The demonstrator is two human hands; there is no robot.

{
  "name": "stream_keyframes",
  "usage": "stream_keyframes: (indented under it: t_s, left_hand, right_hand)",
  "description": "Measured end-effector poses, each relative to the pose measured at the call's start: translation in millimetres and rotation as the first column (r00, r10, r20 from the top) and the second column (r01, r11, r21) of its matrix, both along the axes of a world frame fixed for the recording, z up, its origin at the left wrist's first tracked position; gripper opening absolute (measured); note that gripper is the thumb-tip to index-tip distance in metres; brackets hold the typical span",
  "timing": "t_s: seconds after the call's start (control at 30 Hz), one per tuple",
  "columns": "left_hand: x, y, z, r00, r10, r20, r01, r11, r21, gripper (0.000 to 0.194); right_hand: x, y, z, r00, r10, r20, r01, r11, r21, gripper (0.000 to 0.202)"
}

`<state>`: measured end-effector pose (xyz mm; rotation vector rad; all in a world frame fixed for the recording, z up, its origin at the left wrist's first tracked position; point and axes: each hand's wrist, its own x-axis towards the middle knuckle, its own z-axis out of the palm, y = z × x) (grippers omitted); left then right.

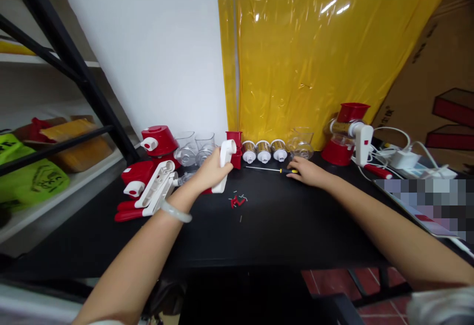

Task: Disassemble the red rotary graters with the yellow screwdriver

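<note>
My left hand [213, 169] is closed round a white crank handle [224, 159], lifted over the table, with part of its red grip showing below my wrist. At the back of the table, my right hand [305, 171] has its fingers on the black and yellow handle of a screwdriver [264, 168], which lies flat with its shaft pointing left. Between my hands lies a small pile of red parts [237, 201] and several screws. Behind the screwdriver stand three metal grater drums [263, 151] with white ends. A red hopper part [234, 148] stands beside them.
Red grater bases [159, 140] and more white crank handles [155, 189] lie left. Clear plastic housings [186, 149] stand along the wall, another [300, 143] behind my right hand. An assembled red grater [344, 137], white cables [405, 154] and a tablet [418, 209] are right.
</note>
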<state>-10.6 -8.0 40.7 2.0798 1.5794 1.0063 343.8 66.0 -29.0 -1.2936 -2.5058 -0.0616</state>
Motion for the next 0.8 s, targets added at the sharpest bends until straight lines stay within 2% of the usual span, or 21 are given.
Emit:
stream_keyframes:
  t_s: [0.1, 0.17, 0.23, 0.3, 0.37, 0.43, 0.5, 0.57, 0.67, 0.8]
  left_hand:
    - [-3.3, 5.7, -7.7, 0.99, 0.033, 0.139, -0.029, 0.999, -0.031, 0.054]
    - [-7.5, 2.4, -12.3, 0.965, 0.052, 0.258, -0.026, 0.994, -0.102, 0.06]
    - [-10.1, -1.7, -16.0, 0.936, 0.055, 0.347, -0.011, 0.992, -0.125, 0.062]
    - [-10.0, -3.2, -19.3, 0.914, 0.047, 0.402, -0.011, 0.996, -0.093, 0.06]
    - [-7.9, -1.6, -23.5, 0.902, 0.016, 0.431, 0.004, 0.999, -0.046, 0.06]
    - [-5.0, 1.2, -29.1, 0.888, -0.042, 0.457, 0.037, 0.999, 0.018, 0.067]
    - [-2.7, 3.0, -35.2, 0.864, -0.117, 0.49, 0.079, 0.992, 0.097, 0.076]
    - [-1.0, 3.1, -40.3, 0.832, -0.194, 0.519, 0.113, 0.976, 0.185, 0.08]
    - [1.4, 1.5, -44.6, 0.792, -0.274, 0.545, 0.133, 0.95, 0.284, 0.071]
    - [4.6, -0.3, -47.3, 0.78, -0.307, 0.545, 0.114, 0.926, 0.359, 0.061]
  right_hand:
    - [8.7, -4.1, 11.1, 0.992, 0.038, -0.123, -0.04, 0.999, -0.013, 0.028]
    - [14.7, -11.2, 15.9, 0.946, 0.008, -0.324, -0.041, 0.995, -0.096, 0.039]
    - [18.7, -19.3, 17.7, 0.827, -0.084, -0.556, -0.024, 0.983, -0.184, 0.047]
    - [18.9, -26.3, 17.7, 0.678, -0.157, -0.718, 0.013, 0.979, -0.202, 0.049]
    - [15.5, -31.2, 17.8, 0.546, -0.159, -0.822, 0.045, 0.986, -0.161, 0.045]
    - [10.5, -35.4, 19.6, 0.465, -0.123, -0.877, 0.061, 0.992, -0.107, 0.042]
    - [6.2, -40.6, 23.2, 0.456, -0.096, -0.885, 0.085, 0.994, -0.064, 0.04]
    - [4.1, -46.9, 27.7, 0.488, -0.083, -0.869, 0.112, 0.993, -0.032, 0.036]
    - [4.1, -55.8, 33.5, 0.527, -0.002, -0.85, 0.117, 0.991, 0.07, 0.029]
    - [1.7, -62.6, 37.5, 0.547, 0.152, -0.823, 0.039, 0.978, 0.207, 0.02]
